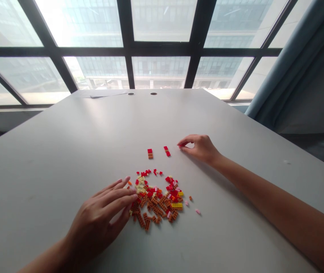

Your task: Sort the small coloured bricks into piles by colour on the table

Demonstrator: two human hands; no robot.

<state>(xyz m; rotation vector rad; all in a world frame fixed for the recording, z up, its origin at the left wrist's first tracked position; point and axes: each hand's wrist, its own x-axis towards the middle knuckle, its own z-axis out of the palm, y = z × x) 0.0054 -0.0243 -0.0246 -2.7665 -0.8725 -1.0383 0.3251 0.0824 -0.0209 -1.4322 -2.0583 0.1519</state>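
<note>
Left hand [99,223], grip wide, touching heap of mini bricks [156,201] on desk [65,159], right hand [200,148], grip narrow, any held piece unclear, near red brick stacks [150,153]

A loose heap of miniature plastic bricks [156,201] lay unsorted, in red, orange, yellow, cream and pink. Beyond it lay two separate short assemblies, a red-and-orange stack [150,153] and a red stack [167,151], slightly apart. A stray pink brick [197,211] lay just beside the heap.
</note>
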